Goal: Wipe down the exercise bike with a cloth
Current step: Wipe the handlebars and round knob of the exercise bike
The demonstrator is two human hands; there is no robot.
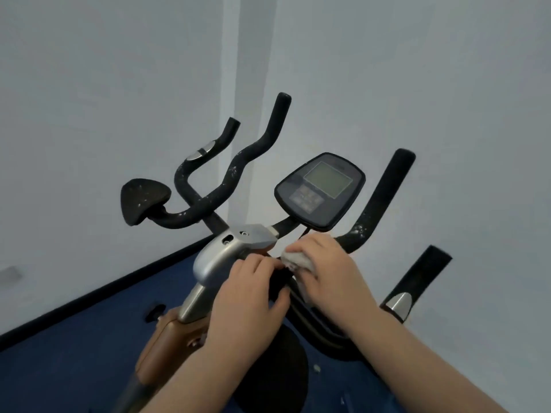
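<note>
The exercise bike [220, 257] stands in front of me, with black dusty handlebars [226, 189], a silver clamp housing and a dark console [320, 190] with a grey screen. My right hand [331, 272] grips a small grey cloth [298, 260] against the black bar just right of the silver housing. My left hand [250, 296] lies beside it with its fingers curled over the same black bar, fingertips close to the cloth. The bar under both hands is mostly hidden.
White walls meet in a corner behind the bike. A blue floor [74, 353] with a dark skirting runs below. A black elbow pad [143, 201] sticks out at the left; a right handle [417, 281] with a silver sensor rises at the right.
</note>
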